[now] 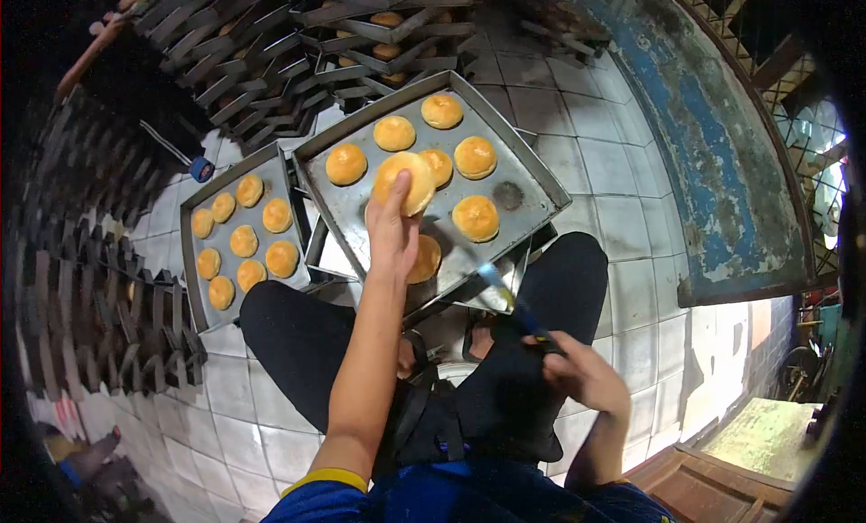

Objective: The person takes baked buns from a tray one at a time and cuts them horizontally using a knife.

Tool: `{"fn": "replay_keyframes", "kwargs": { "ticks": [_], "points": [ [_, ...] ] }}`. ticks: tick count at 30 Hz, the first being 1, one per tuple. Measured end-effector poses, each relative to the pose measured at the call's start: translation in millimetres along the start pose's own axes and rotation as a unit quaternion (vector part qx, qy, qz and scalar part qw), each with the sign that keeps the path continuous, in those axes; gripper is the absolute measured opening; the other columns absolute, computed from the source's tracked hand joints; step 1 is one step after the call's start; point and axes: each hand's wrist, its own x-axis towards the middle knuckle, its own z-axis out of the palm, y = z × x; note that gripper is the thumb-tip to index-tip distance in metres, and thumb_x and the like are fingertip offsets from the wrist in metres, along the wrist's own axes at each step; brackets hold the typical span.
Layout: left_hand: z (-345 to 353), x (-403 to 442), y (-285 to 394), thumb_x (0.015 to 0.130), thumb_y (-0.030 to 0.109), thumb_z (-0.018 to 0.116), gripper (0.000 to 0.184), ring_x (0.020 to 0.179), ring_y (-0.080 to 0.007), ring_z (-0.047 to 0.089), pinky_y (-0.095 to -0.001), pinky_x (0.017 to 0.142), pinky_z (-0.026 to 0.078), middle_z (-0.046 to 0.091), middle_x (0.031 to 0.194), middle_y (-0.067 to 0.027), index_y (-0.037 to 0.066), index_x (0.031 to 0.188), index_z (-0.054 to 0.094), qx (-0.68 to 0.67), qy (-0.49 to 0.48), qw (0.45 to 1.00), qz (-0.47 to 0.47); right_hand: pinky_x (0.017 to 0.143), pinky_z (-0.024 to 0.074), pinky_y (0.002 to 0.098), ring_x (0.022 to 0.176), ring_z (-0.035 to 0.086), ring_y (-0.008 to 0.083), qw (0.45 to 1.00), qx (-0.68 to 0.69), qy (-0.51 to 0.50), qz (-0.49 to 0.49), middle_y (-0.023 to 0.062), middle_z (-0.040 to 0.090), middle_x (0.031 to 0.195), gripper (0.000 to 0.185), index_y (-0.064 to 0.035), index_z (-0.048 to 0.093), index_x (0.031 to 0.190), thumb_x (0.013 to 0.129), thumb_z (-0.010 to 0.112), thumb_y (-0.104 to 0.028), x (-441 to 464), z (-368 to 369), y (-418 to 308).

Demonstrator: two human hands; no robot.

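Observation:
My left hand (pixel 394 239) grips a round golden bun (pixel 415 182), thumb on its top, above a metal baking tray (pixel 528 176). Several more glossy buns (pixel 475 157) lie spaced out on that tray, and one bare spot carries a dark round mark. In my right hand (pixel 585 376), fingers closed, is a slim tool (pixel 516 305) with a dark handle, a yellowish middle and a pale shiny end. Motion blurs the tool, so its exact kind cannot be made out. It points toward the tray's near edge, over my right knee.
A second tray (pixel 188 252) of buns stands on the tiled floor (pixel 622 243) at left. Stacked metal trays (pixel 262 59) rise behind and along the left. A worn blue-grey panel (pixel 713 162) stands at right, with a wooden piece (pixel 713 487) at lower right. Another person's foot (pixel 99 451) shows at lower left.

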Motion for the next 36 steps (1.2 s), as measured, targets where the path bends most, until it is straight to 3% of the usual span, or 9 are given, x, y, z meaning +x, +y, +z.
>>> {"fn": "replay_keyframes", "kwargs": {
  "ticks": [2,6,11,15,20,22,25,32,36],
  "points": [
    [21,17,-19,0.096,0.026,0.086,0.054,0.112,-0.0195,0.073,-0.0346,0.096,0.058,0.075,0.124,-0.0095,0.000,0.137,0.062,0.069,-0.014,0.997,-0.002,0.052,0.0341,0.0207,0.057,0.042,0.0036,0.999,0.017,0.037,0.008,-0.0036,0.049,0.070,0.042,-0.0022,0.057,0.148,0.113,0.054,-0.026,-17,-28,-8],
    [58,57,-82,0.072,0.044,0.100,0.099,0.122,-0.0314,0.071,-0.0398,0.104,0.056,0.071,0.136,-0.0195,-0.007,0.146,0.057,0.496,-0.229,0.833,-0.091,0.043,0.0277,0.0185,0.047,0.039,0.0009,0.983,0.079,0.162,-0.021,-0.0035,0.051,0.069,0.042,-0.0032,0.054,0.149,0.115,0.052,-0.027,-22,-42,-14],
    [58,106,-167,0.066,0.052,0.097,0.091,0.110,-0.0404,0.074,-0.0478,0.099,0.058,0.076,0.120,-0.0267,-0.002,0.132,0.069,0.648,-0.340,0.681,-0.001,0.040,0.0301,0.0195,0.044,0.039,0.0026,0.982,0.091,0.151,-0.061,-0.0011,0.056,0.073,0.043,0.0012,0.053,0.149,0.115,0.050,-0.025,-16,-44,-11],
    [52,106,-140,0.075,0.045,0.092,0.078,0.112,-0.0419,0.069,-0.0490,0.101,0.054,0.072,0.117,-0.0248,0.000,0.133,0.067,0.620,-0.314,0.710,0.112,0.039,0.0303,0.0196,0.043,0.038,0.0024,0.982,0.110,0.146,-0.042,-0.0006,0.055,0.072,0.043,0.0025,0.053,0.149,0.114,0.049,-0.022,-15,-53,-4],
    [-37,143,-32,0.084,0.029,0.085,0.074,0.125,-0.0405,0.058,-0.0523,0.109,0.047,0.060,0.132,-0.0252,-0.003,0.143,0.054,0.593,0.039,0.736,0.324,0.036,0.0283,0.0198,0.039,0.035,0.0030,0.980,0.116,0.148,-0.063,-0.0010,0.051,0.069,0.047,0.0036,0.052,0.148,0.114,0.053,-0.029,-4,-62,13],
    [-78,159,11,0.080,0.037,0.088,0.093,0.132,-0.0434,0.054,-0.0510,0.115,0.044,0.055,0.140,-0.0291,-0.005,0.151,0.044,0.715,0.188,0.629,0.239,0.036,0.0282,0.0201,0.039,0.035,0.0030,0.980,0.112,0.152,-0.065,-0.0014,0.051,0.068,0.048,0.0033,0.053,0.147,0.113,0.055,-0.031,2,-61,11],
    [-110,175,38,0.073,0.049,0.091,0.113,0.136,-0.0470,0.053,-0.0490,0.119,0.043,0.052,0.146,-0.0320,-0.007,0.155,0.038,0.750,0.265,0.599,0.086,0.037,0.0280,0.0207,0.041,0.036,0.0031,0.983,0.109,0.135,-0.064,-0.0014,0.051,0.068,0.048,0.0035,0.055,0.146,0.113,0.055,-0.031,13,-52,4],
    [-136,191,41,0.068,0.057,0.091,0.113,0.135,-0.0447,0.055,-0.0479,0.117,0.046,0.053,0.148,-0.0321,-0.011,0.148,0.046,0.811,0.193,0.550,0.044,0.045,0.0304,0.0199,0.050,0.040,0.0019,0.989,0.091,0.103,-0.055,-0.0028,0.055,0.073,0.041,-0.0014,0.054,0.149,0.115,0.050,-0.023,15,-34,-23],
    [-124,158,38,0.072,0.026,0.091,0.088,0.129,-0.0479,0.057,-0.0528,0.108,0.051,0.058,0.133,-0.0312,-0.004,0.142,0.049,0.762,0.138,0.607,0.177,0.045,0.0301,0.0192,0.050,0.041,0.0016,0.991,0.067,0.102,-0.054,-0.0031,0.055,0.073,0.040,-0.0031,0.055,0.149,0.115,0.050,-0.023,17,-24,-30]
  ]
}}
